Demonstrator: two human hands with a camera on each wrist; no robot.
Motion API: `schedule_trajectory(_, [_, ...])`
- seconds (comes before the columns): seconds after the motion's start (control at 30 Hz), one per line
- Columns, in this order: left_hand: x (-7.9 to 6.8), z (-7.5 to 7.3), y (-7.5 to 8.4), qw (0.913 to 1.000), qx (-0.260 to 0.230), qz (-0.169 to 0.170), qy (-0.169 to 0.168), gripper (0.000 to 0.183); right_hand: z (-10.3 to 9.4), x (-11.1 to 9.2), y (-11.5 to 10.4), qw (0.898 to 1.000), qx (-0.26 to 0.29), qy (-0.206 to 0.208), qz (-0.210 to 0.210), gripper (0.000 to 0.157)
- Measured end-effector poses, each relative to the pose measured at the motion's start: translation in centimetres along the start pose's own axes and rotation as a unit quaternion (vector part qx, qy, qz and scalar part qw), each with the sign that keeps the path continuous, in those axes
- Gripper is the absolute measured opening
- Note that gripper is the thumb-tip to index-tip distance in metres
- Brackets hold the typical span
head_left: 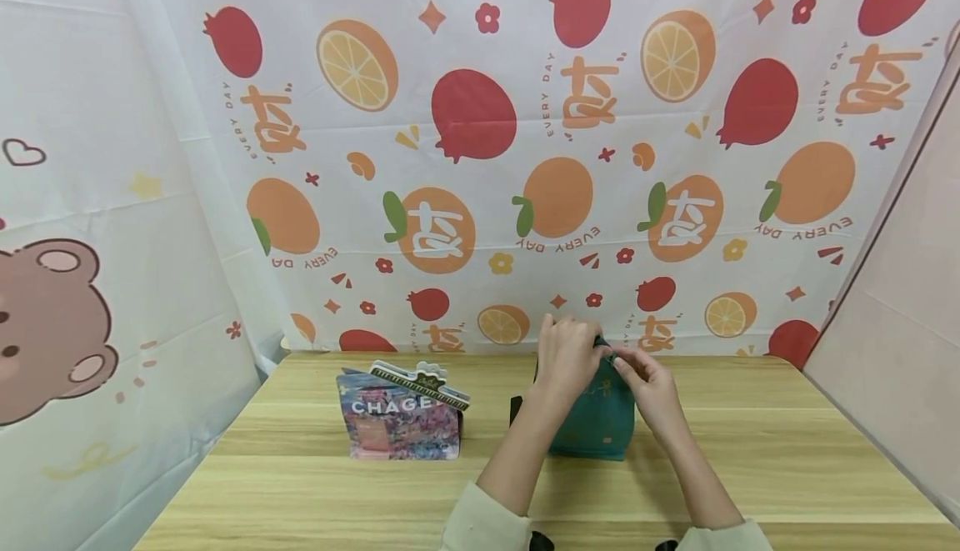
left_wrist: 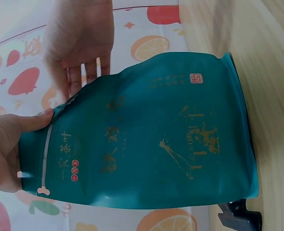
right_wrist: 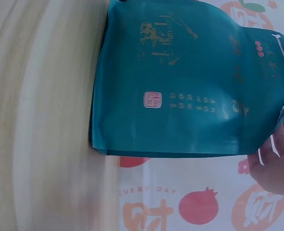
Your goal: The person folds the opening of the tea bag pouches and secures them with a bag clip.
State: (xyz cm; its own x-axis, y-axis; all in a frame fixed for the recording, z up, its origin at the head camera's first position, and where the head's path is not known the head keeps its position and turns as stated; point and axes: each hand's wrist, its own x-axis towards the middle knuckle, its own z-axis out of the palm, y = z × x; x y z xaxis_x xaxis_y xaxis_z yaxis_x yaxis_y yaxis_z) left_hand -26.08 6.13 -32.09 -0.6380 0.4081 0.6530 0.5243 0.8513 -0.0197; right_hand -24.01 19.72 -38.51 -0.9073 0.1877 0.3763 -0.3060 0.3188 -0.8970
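A teal tea bag (head_left: 592,422) with gold print stands upright on the table. My left hand (head_left: 566,359) grips its top edge, the thumb lying on the front in the left wrist view. At the top right corner, my right hand (head_left: 651,380) pinches the bag's edge; in the right wrist view, some of this hand's fingers (right_wrist: 276,149) go behind the bag. A pale strip with a bone-shaped end (left_wrist: 44,190) runs across the bag below the top. Beside the bag's base on the left lies a black clip (left_wrist: 240,216), partly hidden.
To the left on the wooden table (head_left: 300,484) stands a colourful bag (head_left: 401,426) printed CHAGEE. A long decorated clip (head_left: 420,384) sits slanted across its top. A fruit-patterned cloth (head_left: 480,201) hangs behind the table.
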Motion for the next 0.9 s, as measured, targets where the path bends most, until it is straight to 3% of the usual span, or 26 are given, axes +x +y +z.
schedule_trajectory(0.2, [-0.22,-0.1,0.28,1.0,0.0,0.002,0.002,0.015,0.09,-0.1,-0.02,0.999,0.0,0.003,-0.033,0.024])
schedule_trajectory(0.57, [-0.81,-0.43,0.84,0.9993,0.036,0.006,0.004,0.018,0.58,-0.1,0.14,0.998,-0.004,0.05,-0.036,0.012])
schedule_trajectory(0.77, [-0.84,-0.27,0.9,0.9992,0.036,0.008,0.016,0.014,0.63,0.01,0.11,0.998,-0.003,0.053,-0.037,0.011])
schedule_trajectory(0.9, [-0.79,-0.15,0.92,0.9993,0.031,0.0,0.021,0.014,0.34,0.05,0.12,0.999,-0.005,0.034,-0.038,0.015])
